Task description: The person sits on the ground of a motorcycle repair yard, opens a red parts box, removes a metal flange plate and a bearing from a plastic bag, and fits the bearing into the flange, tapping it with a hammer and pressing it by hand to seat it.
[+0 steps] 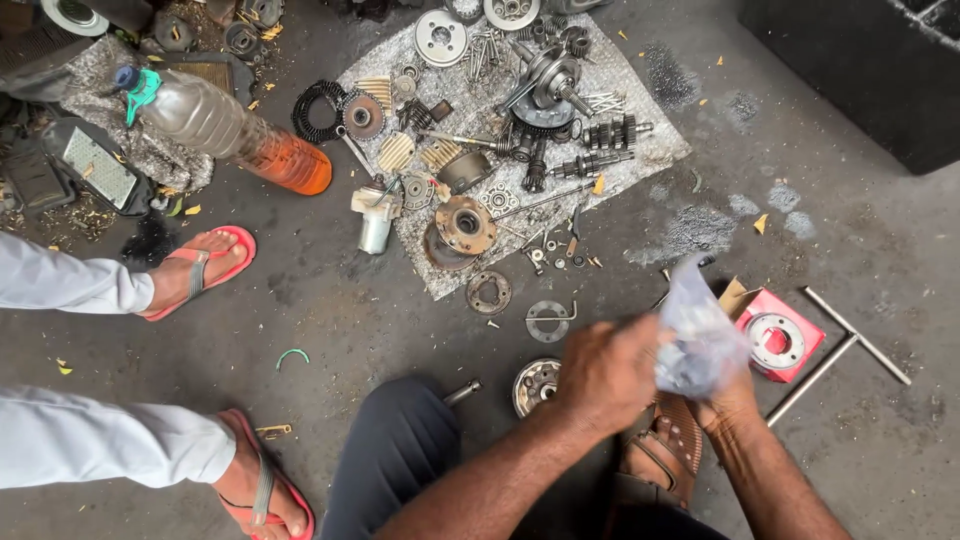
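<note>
both hands meet low in the view, just right of centre. left hand [608,372] is curled closed, knuckles up, its fingers gripping the side of a small clear plastic bag [698,335]. right hand [733,398] sits under and behind the bag, mostly hidden by it, so how far it is closed cannot be told, though it touches the bag's lower edge. the bag is crumpled, held off the floor, with something dark and blurred inside.

just right of the bag lies an open red box [783,340] with a round silver metal ring in it, and beside that a long t-shaped metal wrench [838,350] on the concrete floor [880,250]. below the hands is a brown leather sandal [665,445]. just left of the left hand a round toothed metal part [534,385] rests on the floor, with a flat ring plate [548,320] above it.

further up, a grey sheet [650,150] is spread on the floor and covered with engine parts: gears, shafts, springs, bolts and a crankshaft [548,85]. left of the sheet lies a plastic bottle [225,128] on its side, with orange liquid in its lower end. at the left edge another person's feet in red flip-flops [205,268] and white trouser legs [100,440] stand well apart from the hands.
</note>
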